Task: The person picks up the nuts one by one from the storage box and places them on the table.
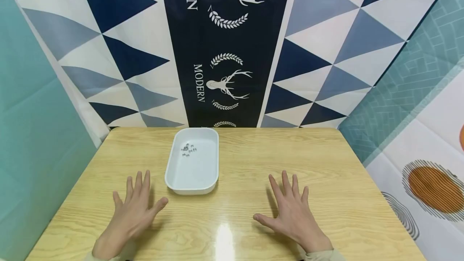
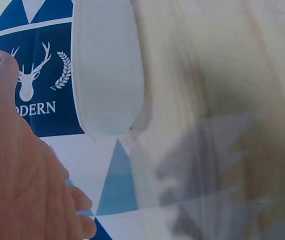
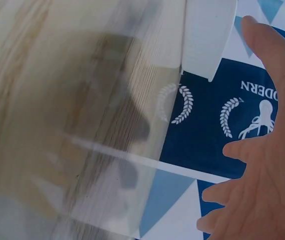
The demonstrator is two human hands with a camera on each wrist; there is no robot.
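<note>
A white rectangular tray (image 1: 195,172) stands on the wooden table, left of centre near the back edge. Several small clear, shiny pieces (image 1: 188,150) lie in its far part. The left hand (image 1: 132,210), fingers spread and holding nothing, is in front and to the left of the tray, not touching it. Farther off on the right, the right hand (image 1: 291,214) is also spread and holds nothing. In the left wrist view the tray (image 2: 107,65) is beside the left hand (image 2: 25,165). The right wrist view shows the tray (image 3: 207,37) beyond the right hand (image 3: 267,150).
The light wooden table (image 1: 253,156) reaches back to a patterned cloth (image 1: 232,51) with triangles and deer heads. A teal cloth (image 1: 32,112) hangs along the left side, and another patterned cloth (image 1: 384,132) along the right.
</note>
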